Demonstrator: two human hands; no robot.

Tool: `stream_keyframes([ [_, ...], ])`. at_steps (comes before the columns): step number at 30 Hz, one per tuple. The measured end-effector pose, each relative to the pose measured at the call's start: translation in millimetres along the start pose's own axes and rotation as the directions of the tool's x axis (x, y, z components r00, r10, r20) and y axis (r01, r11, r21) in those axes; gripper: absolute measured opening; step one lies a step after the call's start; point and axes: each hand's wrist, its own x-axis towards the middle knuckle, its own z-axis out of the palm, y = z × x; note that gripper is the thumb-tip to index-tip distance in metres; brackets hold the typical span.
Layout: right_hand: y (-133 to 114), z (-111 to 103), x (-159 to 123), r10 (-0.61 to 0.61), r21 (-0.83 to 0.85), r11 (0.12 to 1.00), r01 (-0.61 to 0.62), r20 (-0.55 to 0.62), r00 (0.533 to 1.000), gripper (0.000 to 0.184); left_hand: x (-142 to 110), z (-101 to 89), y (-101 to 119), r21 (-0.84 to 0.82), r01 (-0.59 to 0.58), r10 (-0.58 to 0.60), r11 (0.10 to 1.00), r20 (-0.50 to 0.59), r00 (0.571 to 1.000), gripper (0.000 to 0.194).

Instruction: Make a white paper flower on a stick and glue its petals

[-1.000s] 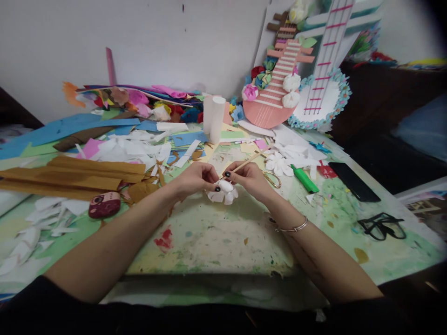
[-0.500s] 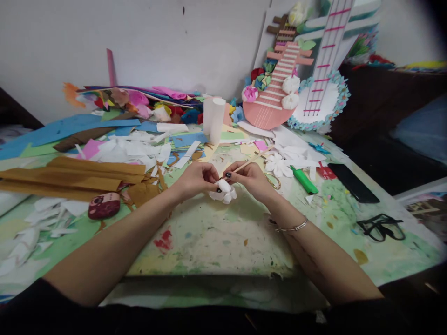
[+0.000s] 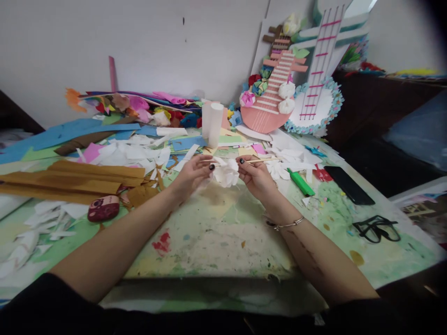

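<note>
A white paper flower (image 3: 227, 173) is between my hands, just above the table, its petals spread out. My left hand (image 3: 193, 176) is closed on the flower's left edge, thumb against fingers; the exact grip is partly hidden. On the other side, my right hand (image 3: 256, 179) pinches a thin wooden stick (image 3: 268, 160) that points out to the right, with its inner end close to the flower. Whether stick and flower are joined cannot be made out. Another white paper flower (image 3: 277, 170) lies on the table just beyond my right hand.
A green tube (image 3: 301, 182), a black phone (image 3: 349, 185) and glasses (image 3: 376, 228) lie to the right. Brown crepe paper (image 3: 73, 179), a dark red case (image 3: 104, 208) and white scraps (image 3: 131, 151) are at left. Paper rolls (image 3: 215, 124) and a pink paper instrument (image 3: 267, 118) stand behind.
Both hands have lifted slightly and moved apart. The flower has risen and turned, now showing wider between them. The stick has swung from a slant to nearly level.
</note>
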Motion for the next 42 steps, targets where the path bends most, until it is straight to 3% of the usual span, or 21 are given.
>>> stream_keyframes([
  [3, 5, 9, -5, -0.039, -0.007, 0.999, 0.039, 0.008, 0.999, 0.026, -5, 9.0, -4, -0.126, 0.069, -0.064, 0.990, 0.042, 0.997, 0.048],
  [9, 14, 25, -15, -0.129, 0.018, 0.992, 0.128, 0.024, 0.991, 0.022, -10, 18.3, -5, -0.227, 0.056, -0.067, 0.972, -0.044, 0.997, 0.036],
  [13, 20, 27, -16, -0.226, -0.087, 0.970, 0.226, 0.004, 0.974, 0.026, -7, 16.3, -7, -0.340, 0.074, -0.094, 0.938, -0.045, 0.995, 0.031],
  [19, 17, 29, -19, -0.335, -0.208, 0.920, 0.331, 0.021, 0.942, 0.024, -6, 17.0, -6, -0.344, 0.106, -0.149, 0.933, -0.102, 0.984, 0.031],
  [25, 6, 31, -27, -0.447, -0.343, 0.814, 0.469, 0.145, 0.883, 0.019, -6, 16.6, -6, -0.362, 0.124, -0.162, 0.924, -0.078, 0.984, 0.028],
  [31, 7, 28, -24, -0.487, -0.345, 0.770, 0.537, 0.226, 0.843, 0.024, -6, 15.6, -5, -0.370, 0.131, -0.176, 0.920, -0.092, 0.980, 0.027],
  [38, 9, 27, -20, -0.430, -0.400, 0.771, 0.496, 0.247, 0.868, 0.026, -3, 13.0, -7, -0.376, 0.161, -0.214, 0.912, -0.105, 0.971, 0.026],
  [42, 8, 26, -20, -0.443, -0.443, 0.720, 0.535, 0.300, 0.845, 0.027, -4, 13.6, -5, -0.381, 0.178, -0.235, 0.907, -0.108, 0.966, 0.025],
])
